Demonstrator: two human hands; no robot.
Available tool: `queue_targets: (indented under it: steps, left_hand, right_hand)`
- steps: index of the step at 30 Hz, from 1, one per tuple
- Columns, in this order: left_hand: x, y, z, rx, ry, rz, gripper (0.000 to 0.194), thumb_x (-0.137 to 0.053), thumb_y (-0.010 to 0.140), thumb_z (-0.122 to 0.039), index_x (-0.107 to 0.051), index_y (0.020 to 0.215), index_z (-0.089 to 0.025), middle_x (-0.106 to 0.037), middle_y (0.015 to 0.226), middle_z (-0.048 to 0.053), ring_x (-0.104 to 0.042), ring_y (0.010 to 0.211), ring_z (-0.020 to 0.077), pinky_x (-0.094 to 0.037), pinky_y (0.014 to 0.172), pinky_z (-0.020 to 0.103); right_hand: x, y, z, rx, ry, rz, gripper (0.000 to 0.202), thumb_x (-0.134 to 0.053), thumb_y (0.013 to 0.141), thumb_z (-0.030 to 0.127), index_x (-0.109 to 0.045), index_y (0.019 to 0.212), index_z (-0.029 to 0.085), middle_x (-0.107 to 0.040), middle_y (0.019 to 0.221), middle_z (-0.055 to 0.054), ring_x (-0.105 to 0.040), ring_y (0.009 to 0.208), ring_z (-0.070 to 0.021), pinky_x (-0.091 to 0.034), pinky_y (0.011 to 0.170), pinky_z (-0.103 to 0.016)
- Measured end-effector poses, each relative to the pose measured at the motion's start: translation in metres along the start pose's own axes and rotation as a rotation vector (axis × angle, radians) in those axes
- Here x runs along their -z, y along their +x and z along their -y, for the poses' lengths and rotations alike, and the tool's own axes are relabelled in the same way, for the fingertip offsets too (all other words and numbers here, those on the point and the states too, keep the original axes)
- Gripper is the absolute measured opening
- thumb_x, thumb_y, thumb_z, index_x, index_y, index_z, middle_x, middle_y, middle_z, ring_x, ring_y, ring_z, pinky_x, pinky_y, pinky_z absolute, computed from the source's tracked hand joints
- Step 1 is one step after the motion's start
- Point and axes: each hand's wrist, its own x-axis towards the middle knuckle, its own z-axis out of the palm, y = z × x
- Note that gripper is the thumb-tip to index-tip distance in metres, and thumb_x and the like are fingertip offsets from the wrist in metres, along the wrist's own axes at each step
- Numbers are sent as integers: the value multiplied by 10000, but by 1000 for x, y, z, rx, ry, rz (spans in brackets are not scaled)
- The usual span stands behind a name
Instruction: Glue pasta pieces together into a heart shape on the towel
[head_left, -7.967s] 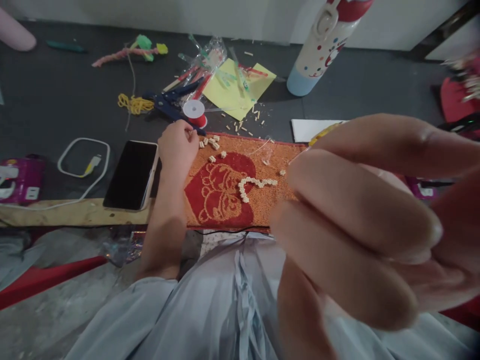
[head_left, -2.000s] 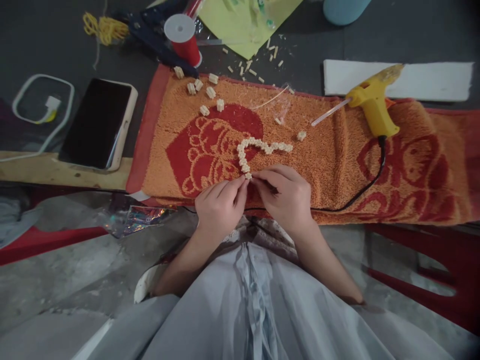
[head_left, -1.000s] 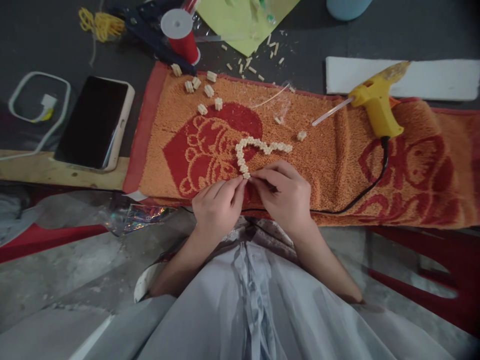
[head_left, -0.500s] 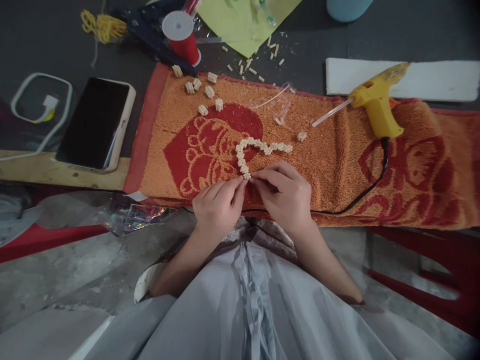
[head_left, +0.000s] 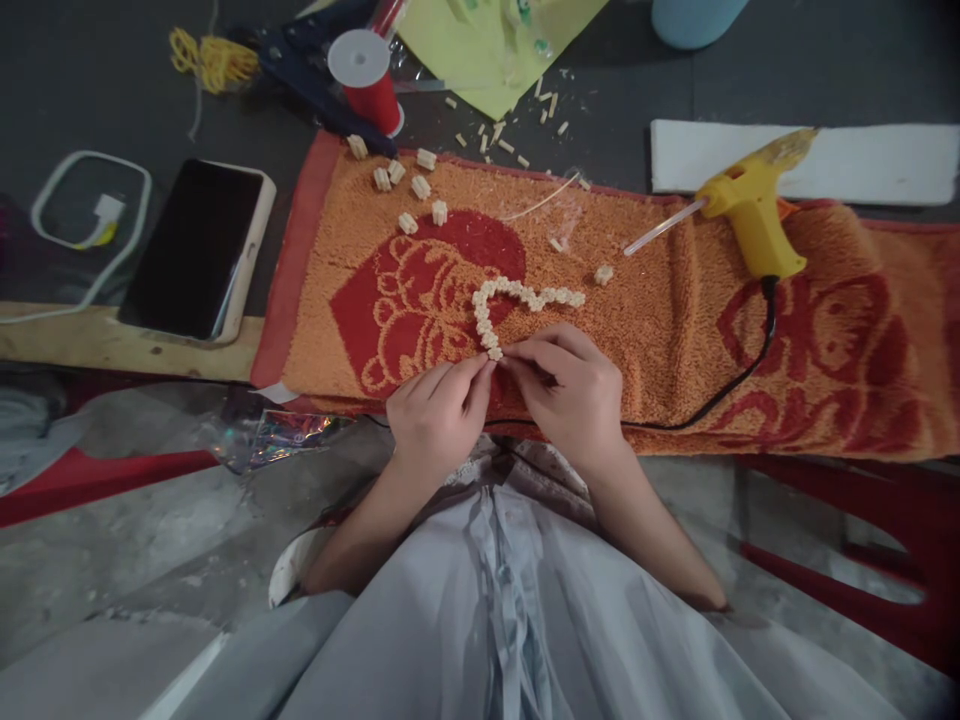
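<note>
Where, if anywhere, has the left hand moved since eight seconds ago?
Yes: against the orange towel, the left hand moved rightward, from far-left corner to near edge.

Left hand [head_left: 441, 408], right hand [head_left: 571, 392], both pinched

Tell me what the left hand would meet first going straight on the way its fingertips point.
The left hand would first meet the curved row of pale pieces, at its near end, right at the fingertips. They look in contact, though depth makes that hard to confirm.

The glue gun [head_left: 752, 205] and red spool [head_left: 374, 105] suggest a craft workspace [head_left: 615, 110].
</note>
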Motion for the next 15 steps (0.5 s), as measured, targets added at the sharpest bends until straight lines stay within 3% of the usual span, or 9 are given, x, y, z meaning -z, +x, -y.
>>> queue_targets:
  steps: [15]
  left_hand:
    - [1, 1, -1, 14, 6, 5, 107, -626, 906, -216, -716, 890, -160, -730, 670, 12, -663, 568, 107, -460, 553, 230]
  right_hand:
    - [0, 0, -1, -10, -19, 22, 141, -597, 895, 205, -734, 871, 223, -667, 830, -30, -638, 741, -149, -518, 667, -275]
